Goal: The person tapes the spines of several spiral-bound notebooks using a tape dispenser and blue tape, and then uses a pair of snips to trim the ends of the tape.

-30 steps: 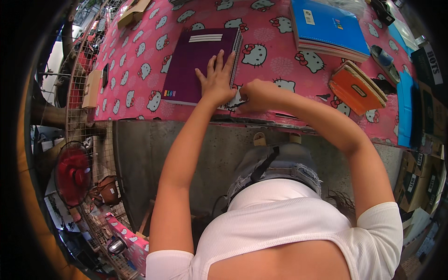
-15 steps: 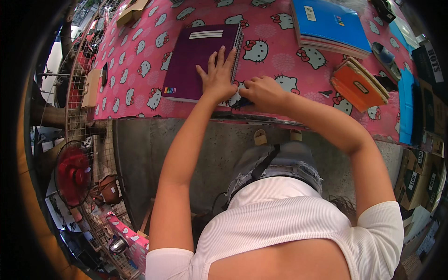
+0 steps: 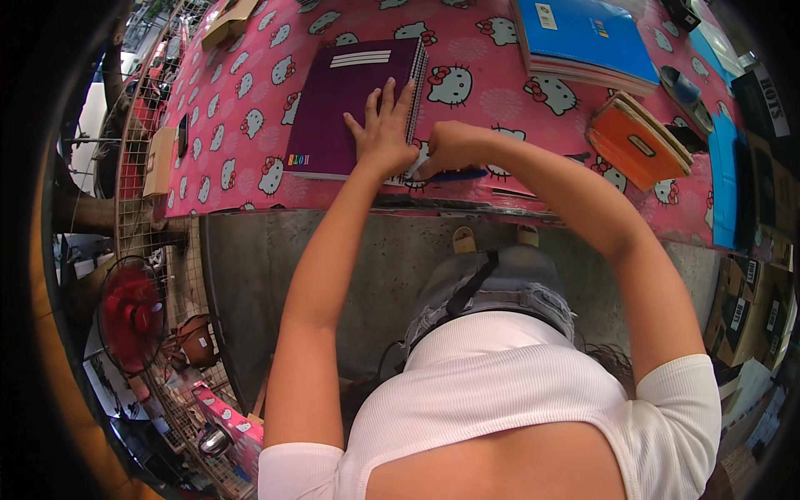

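Note:
A purple spiral notebook [image 3: 346, 96] lies on the pink table, its wire binding [image 3: 417, 92] along the right edge. My left hand [image 3: 383, 133] rests flat on its cover beside the binding, fingers spread. Close to the binding's near end, my right hand [image 3: 450, 148] is closed around a slim blue-handled tool [image 3: 462, 175]. A pale tip of the tool shows by the notebook's lower right corner. My fingers cover most of it, so its exact kind is unclear.
A stack of blue notebooks [image 3: 583, 42] sits at the far right. Nearer stand an orange box-like holder [image 3: 637, 146] and a tape dispenser [image 3: 687, 93]. Cardboard pieces [image 3: 160, 162] and a dark phone-like object [image 3: 182, 133] lie at the left edge. The table's front edge [image 3: 467, 207] is close.
My right hand has turned, its knuckles now higher, and the blue handle shows below it. My left hand stays on the notebook. The whole view has shifted slightly.

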Motion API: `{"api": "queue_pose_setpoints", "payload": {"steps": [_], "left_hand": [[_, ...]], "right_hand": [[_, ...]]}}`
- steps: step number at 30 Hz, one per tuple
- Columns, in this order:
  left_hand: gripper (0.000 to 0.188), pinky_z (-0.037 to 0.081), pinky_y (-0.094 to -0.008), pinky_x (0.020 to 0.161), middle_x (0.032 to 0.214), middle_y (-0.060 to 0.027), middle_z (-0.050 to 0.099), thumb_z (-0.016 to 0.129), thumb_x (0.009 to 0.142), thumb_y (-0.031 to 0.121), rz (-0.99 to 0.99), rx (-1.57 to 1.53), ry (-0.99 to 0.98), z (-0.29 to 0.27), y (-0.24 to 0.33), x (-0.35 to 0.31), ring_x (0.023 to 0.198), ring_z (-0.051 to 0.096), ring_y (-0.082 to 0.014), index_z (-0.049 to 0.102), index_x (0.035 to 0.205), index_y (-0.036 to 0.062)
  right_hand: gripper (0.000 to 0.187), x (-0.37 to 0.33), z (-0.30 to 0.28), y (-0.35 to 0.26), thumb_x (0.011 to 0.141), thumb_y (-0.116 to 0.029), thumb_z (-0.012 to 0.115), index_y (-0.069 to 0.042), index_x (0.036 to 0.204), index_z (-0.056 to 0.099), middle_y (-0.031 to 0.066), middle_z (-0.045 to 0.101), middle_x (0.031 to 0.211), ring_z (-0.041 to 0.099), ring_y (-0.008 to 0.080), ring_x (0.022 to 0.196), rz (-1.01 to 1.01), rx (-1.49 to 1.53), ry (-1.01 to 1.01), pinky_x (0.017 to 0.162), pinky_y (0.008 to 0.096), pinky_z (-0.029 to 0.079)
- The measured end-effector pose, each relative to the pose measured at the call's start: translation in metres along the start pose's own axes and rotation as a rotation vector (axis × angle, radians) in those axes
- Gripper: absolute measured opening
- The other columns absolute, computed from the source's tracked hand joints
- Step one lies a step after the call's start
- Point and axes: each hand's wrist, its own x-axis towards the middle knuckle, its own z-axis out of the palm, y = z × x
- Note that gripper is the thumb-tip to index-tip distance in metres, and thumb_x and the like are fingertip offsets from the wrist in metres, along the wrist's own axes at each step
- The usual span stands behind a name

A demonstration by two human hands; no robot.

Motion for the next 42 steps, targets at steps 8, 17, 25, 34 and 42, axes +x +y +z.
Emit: {"api": "queue_pose_setpoints", "payload": {"steps": [8, 17, 25, 34, 42], "left_hand": [[0.112, 0.010, -0.0705, 0.107, 0.157, -0.0039, 0.016, 0.079, 0.061, 0.032, -0.012, -0.064, 0.016, -0.005, -0.013, -0.001, 0.144, 0.014, -0.0277, 0.014, 0.151, 0.0228], [0.053, 0.046, -0.0332, 0.089, 0.113, -0.0171, 0.063, 0.072, 0.083, 0.026, -0.346, -0.847, 0.551, -0.027, -0.162, 0.005, 0.101, 0.059, -0.0210, 0.055, 0.123, -0.0058], [0.052, 0.046, -0.0317, 0.078, 0.108, -0.0064, 0.064, 0.056, 0.091, 0.053, -0.699, -1.450, -0.330, -0.003, -0.266, -0.002, 0.093, 0.058, -0.0165, 0.064, 0.111, 0.0059], [0.062, 0.051, -0.0374, 0.091, 0.118, -0.0108, 0.063, 0.067, 0.085, 0.048, -0.635, -1.196, -0.631, -0.042, -0.218, 0.012, 0.108, 0.060, -0.0200, 0.054, 0.125, 0.0024], [0.049, 0.055, -0.0466, 0.084, 0.116, -0.0170, 0.061, 0.066, 0.089, 0.032, -0.766, -1.594, -0.439, -0.034, -0.165, -0.026, 0.102, 0.063, -0.0282, 0.050, 0.125, 0.0017]], "right_hand": [[0.048, -0.026, 0.022, -0.004, 0.074, -0.048, 0.072, -0.003, 0.089, 0.069, 0.0188, 0.068, 0.083, 0.067, 0.0351, 0.076, -0.222, -0.266, 0.303, 0.068, 0.0449, 0.053], [0.064, -0.082, 0.024, 0.086, 0.076, -0.045, 0.072, -0.003, 0.122, 0.055, 0.0219, 0.046, 0.135, 0.040, 0.0363, 0.130, 0.161, -0.631, 0.832, 0.105, 0.0578, 0.029], [0.071, 0.008, 0.039, -0.025, 0.081, -0.051, 0.069, 0.005, 0.121, 0.049, 0.0206, 0.057, 0.117, 0.058, 0.0274, 0.105, -0.037, 0.851, 0.333, 0.088, 0.0408, 0.047], [0.089, 0.055, 0.030, -0.052, 0.076, -0.056, 0.071, 0.006, 0.133, 0.040, 0.0266, 0.045, 0.132, 0.047, 0.0374, 0.123, 0.218, 1.123, 0.321, 0.099, 0.0443, 0.042], [0.069, 0.086, -0.001, -0.026, 0.078, -0.041, 0.075, 0.007, 0.123, 0.053, 0.0251, 0.055, 0.125, 0.056, 0.0359, 0.113, 0.283, 0.634, 0.464, 0.092, 0.0427, 0.048]]}}
